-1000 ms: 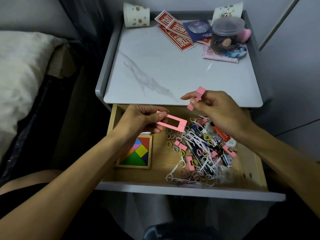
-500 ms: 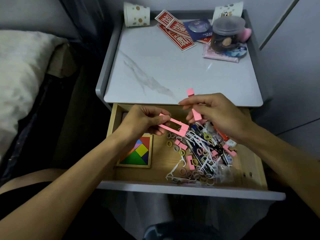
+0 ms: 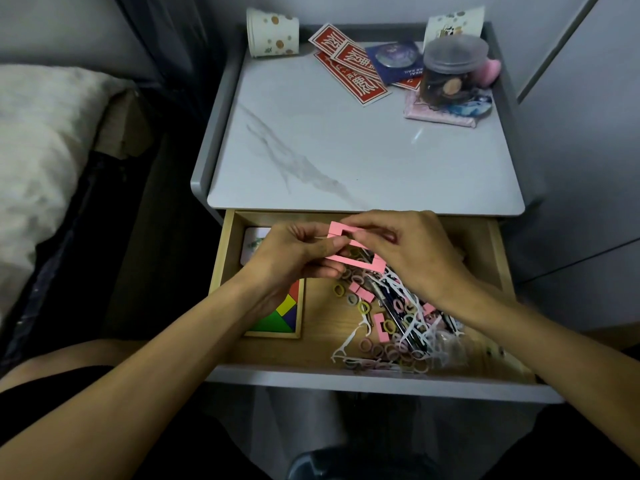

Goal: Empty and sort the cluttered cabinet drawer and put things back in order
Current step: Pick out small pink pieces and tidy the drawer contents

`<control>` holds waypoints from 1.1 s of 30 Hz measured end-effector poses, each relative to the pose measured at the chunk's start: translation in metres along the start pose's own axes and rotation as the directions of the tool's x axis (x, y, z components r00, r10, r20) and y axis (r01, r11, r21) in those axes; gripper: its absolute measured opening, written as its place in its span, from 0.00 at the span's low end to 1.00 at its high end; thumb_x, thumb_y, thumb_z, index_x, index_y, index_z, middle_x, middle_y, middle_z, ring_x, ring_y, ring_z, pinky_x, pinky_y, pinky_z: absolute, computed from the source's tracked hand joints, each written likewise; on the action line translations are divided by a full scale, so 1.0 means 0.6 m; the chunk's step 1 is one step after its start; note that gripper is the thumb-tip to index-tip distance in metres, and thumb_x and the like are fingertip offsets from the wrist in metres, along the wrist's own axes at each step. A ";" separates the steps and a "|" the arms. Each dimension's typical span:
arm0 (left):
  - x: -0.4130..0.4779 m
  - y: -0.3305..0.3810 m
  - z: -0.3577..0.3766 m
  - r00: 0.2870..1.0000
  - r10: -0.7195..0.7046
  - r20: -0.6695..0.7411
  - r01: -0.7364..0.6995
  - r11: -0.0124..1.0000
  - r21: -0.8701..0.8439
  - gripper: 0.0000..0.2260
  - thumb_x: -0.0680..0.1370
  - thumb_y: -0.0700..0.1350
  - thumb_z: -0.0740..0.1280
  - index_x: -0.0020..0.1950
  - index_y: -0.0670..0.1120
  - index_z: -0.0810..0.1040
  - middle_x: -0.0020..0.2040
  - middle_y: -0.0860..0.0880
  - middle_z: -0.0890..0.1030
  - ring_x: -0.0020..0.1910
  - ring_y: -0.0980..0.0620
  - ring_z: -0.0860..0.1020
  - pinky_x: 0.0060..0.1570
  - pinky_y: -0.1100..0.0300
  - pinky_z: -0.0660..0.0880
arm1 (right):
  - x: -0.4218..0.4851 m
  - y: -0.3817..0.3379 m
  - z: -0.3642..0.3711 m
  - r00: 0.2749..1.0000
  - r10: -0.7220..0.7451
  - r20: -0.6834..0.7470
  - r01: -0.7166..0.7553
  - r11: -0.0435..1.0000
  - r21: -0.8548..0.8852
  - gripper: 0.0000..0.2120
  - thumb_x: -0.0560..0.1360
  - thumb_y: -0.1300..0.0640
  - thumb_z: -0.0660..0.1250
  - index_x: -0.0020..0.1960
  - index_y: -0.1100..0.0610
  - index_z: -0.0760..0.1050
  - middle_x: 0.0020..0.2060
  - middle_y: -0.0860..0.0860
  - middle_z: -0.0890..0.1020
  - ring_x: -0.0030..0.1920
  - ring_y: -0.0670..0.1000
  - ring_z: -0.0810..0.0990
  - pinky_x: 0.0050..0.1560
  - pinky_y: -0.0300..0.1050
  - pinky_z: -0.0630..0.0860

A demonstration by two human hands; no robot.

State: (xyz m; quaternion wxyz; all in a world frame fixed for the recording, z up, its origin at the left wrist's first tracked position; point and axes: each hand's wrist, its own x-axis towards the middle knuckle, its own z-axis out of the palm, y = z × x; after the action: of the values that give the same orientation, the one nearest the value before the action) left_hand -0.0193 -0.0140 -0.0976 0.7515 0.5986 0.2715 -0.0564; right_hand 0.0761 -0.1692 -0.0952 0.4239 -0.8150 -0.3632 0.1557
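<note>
Above the back half of the open drawer, both hands meet on a pink frame, a flat rectangle with an open window, held clear of the drawer's contents and tilted so that its right end dips toward them. From the drawer's left side the left hand grips the frame's left end, thumb on top and fingers curled beneath. From the drawer's right side the right hand pinches the frame's far bar between thumb and forefinger; its other fingers are curled, and whether they touch the frame cannot be told. On the drawer floor at its left lies a wooden tangram puzzle, partly hidden under the left wrist, and behind it in the drawer's back-left corner sits a white card. The drawer's middle and right hold a tangled heap of small hair ties, white floss picks and pens, with loose pink pieces scattered in it. Beyond the drawer, the cabinet top carries, along its far edge, a tipped paper cup, red packets, a lidded jar and a pink pouch.
</note>
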 end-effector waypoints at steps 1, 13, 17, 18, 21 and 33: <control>0.000 0.000 -0.001 1.000 -0.003 -0.005 0.003 1.000 -0.014 0.05 0.77 0.36 0.68 0.50 0.41 0.83 0.38 0.47 0.85 0.29 0.55 0.81 0.33 0.67 0.80 | 0.001 -0.001 -0.001 1.000 0.010 0.011 -0.010 1.000 0.016 0.11 0.78 0.57 0.69 0.59 0.51 0.82 0.51 0.44 0.85 0.51 0.36 0.81 0.52 0.30 0.75; -0.003 -0.002 -0.002 1.000 -0.002 -0.030 0.001 0.999 -0.034 0.06 0.76 0.36 0.69 0.52 0.39 0.83 0.39 0.45 0.85 0.29 0.54 0.81 0.34 0.66 0.80 | 0.005 0.004 -0.003 0.997 0.036 0.063 -0.037 0.999 0.018 0.12 0.78 0.57 0.67 0.60 0.50 0.82 0.50 0.44 0.86 0.49 0.37 0.82 0.51 0.36 0.78; -0.004 -0.003 -0.004 1.000 -0.006 -0.024 0.005 0.999 -0.042 0.07 0.77 0.38 0.68 0.53 0.38 0.83 0.40 0.44 0.85 0.31 0.53 0.81 0.36 0.65 0.81 | 0.005 0.005 -0.002 0.998 0.023 0.066 -0.023 1.000 0.003 0.12 0.78 0.57 0.67 0.60 0.50 0.82 0.49 0.43 0.86 0.49 0.36 0.81 0.50 0.33 0.77; -0.004 -0.003 -0.005 1.000 -0.005 -0.022 0.004 0.999 -0.046 0.08 0.78 0.40 0.68 0.53 0.38 0.83 0.41 0.44 0.85 0.31 0.53 0.81 0.36 0.65 0.81 | 0.005 0.005 -0.002 0.997 0.017 0.069 -0.018 1.000 0.002 0.12 0.78 0.57 0.67 0.60 0.49 0.82 0.49 0.43 0.86 0.49 0.36 0.81 0.49 0.32 0.77; -0.004 -0.005 -0.006 1.000 0.007 -0.026 -0.008 0.999 -0.047 0.09 0.78 0.41 0.68 0.54 0.38 0.83 0.42 0.43 0.85 0.32 0.52 0.81 0.37 0.65 0.81 | 0.006 0.004 -0.003 0.997 0.016 0.076 -0.016 1.000 -0.004 0.12 0.78 0.57 0.67 0.60 0.49 0.82 0.48 0.42 0.86 0.48 0.36 0.82 0.49 0.32 0.77; -0.003 -0.006 -0.008 0.987 0.140 -0.074 -0.137 0.989 0.046 0.06 0.79 0.39 0.67 0.50 0.42 0.84 0.38 0.46 0.85 0.30 0.53 0.80 0.34 0.65 0.79 | 0.003 -0.004 0.003 0.999 0.014 0.047 -0.016 0.999 0.040 0.11 0.76 0.56 0.70 0.58 0.51 0.81 0.50 0.44 0.84 0.51 0.37 0.81 0.54 0.32 0.76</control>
State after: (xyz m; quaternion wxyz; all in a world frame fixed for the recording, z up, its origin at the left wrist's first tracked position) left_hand -0.0243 -0.0108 -0.1005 0.7303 0.6328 0.2568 0.0139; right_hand 0.0753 -0.1659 -0.0945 0.4306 -0.8051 -0.3635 0.1853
